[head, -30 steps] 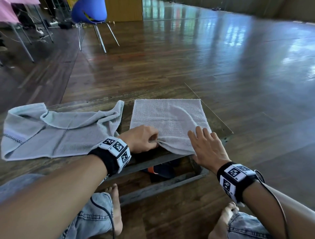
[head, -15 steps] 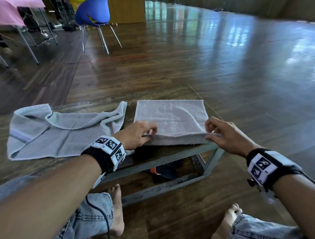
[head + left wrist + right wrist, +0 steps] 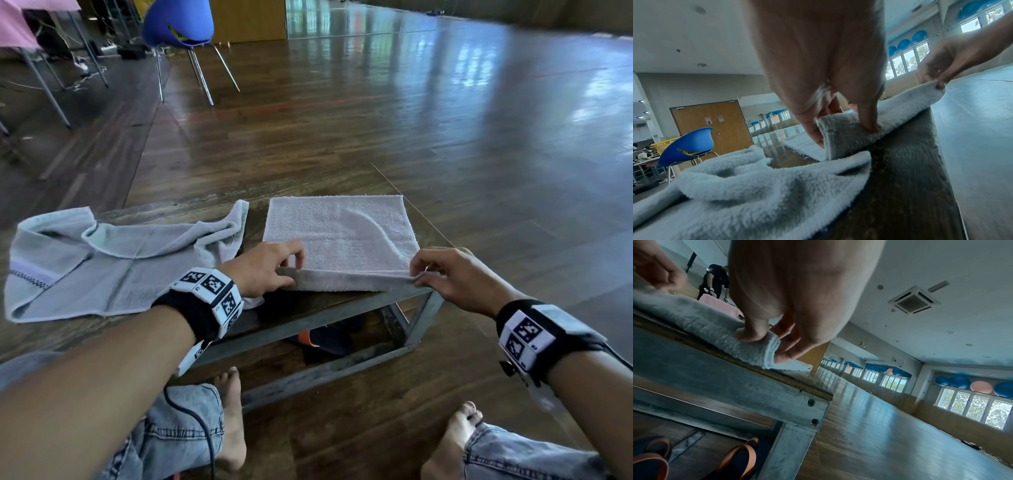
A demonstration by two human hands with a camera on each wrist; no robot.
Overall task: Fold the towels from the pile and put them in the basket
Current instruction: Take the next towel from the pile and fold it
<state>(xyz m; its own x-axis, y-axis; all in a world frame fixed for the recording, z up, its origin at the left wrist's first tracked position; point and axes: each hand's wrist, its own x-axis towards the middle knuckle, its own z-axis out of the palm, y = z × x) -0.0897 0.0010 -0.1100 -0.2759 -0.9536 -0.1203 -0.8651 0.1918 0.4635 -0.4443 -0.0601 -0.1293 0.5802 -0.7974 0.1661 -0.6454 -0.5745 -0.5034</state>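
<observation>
A pale grey folded towel (image 3: 337, 236) lies on the right end of a low wooden table (image 3: 308, 308). My left hand (image 3: 270, 270) pinches the towel's near left corner (image 3: 840, 136). My right hand (image 3: 442, 274) pinches the near right corner (image 3: 764, 350), lifted slightly off the table edge. The near edge is held taut between both hands. A second, light blue-grey towel (image 3: 102, 267) lies crumpled and unfolded on the table's left half, seen close up in the left wrist view (image 3: 756, 194). No basket is plainly visible near the table.
The table has a grey metal frame (image 3: 793, 404) with dark sandals with orange straps (image 3: 740, 456) beneath. My bare feet (image 3: 229, 421) and jeans are in front of it. A blue chair (image 3: 178, 24) and a pink-covered table (image 3: 20, 24) stand far left. A person (image 3: 715, 280) stands behind.
My right hand went from lying flat on the towel's near right part to pinching the near right corner. Both hands have lifted the near edge a little and hold it taut.
</observation>
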